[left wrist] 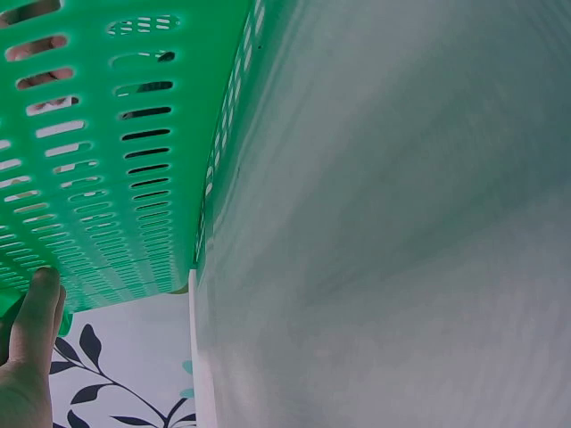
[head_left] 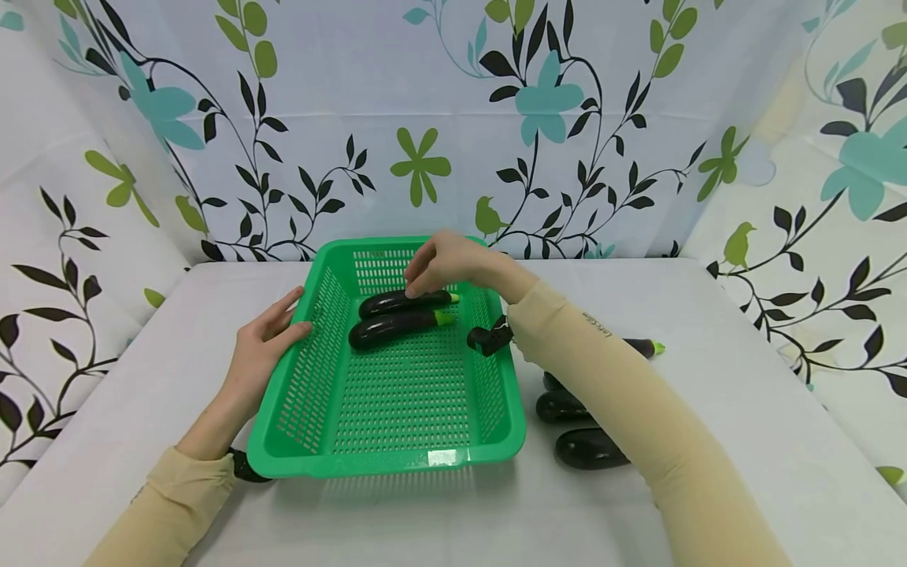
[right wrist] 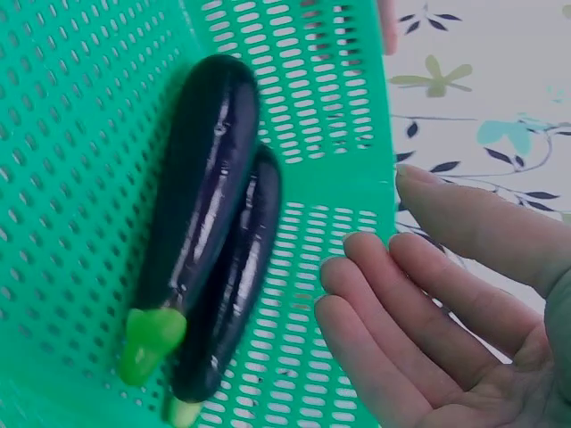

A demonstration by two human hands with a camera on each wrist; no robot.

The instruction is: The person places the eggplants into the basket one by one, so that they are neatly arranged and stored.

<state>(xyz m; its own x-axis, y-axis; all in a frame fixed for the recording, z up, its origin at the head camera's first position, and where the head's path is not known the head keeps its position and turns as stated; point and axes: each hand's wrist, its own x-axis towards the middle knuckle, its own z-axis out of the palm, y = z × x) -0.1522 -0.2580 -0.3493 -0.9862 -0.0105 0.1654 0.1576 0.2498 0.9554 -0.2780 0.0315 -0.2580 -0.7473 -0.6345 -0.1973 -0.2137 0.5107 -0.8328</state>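
Observation:
Two dark eggplants, a front one (head_left: 393,328) and a back one (head_left: 386,304), lie side by side in a green plastic basket (head_left: 383,465), their green stem ends pointing right. Just above the back eggplant is my right hand (head_left: 453,264). The right wrist view shows that hand (right wrist: 446,330) with fingers loosely bent and nothing between them, apart from the eggplants (right wrist: 201,178). At the basket's left side my left hand (head_left: 258,354) grips the rim, thumb over the edge and the other fingers outside. In the left wrist view, fingers (left wrist: 37,316) touch the basket's outer side.
Several more eggplants (head_left: 588,449) lie on the white table (head_left: 708,378) right of the basket, partly hidden by my right sleeve (head_left: 623,394). A leaf-patterned cloth (head_left: 425,79) hangs behind and at both sides. Black straps with cameras circle both wrists.

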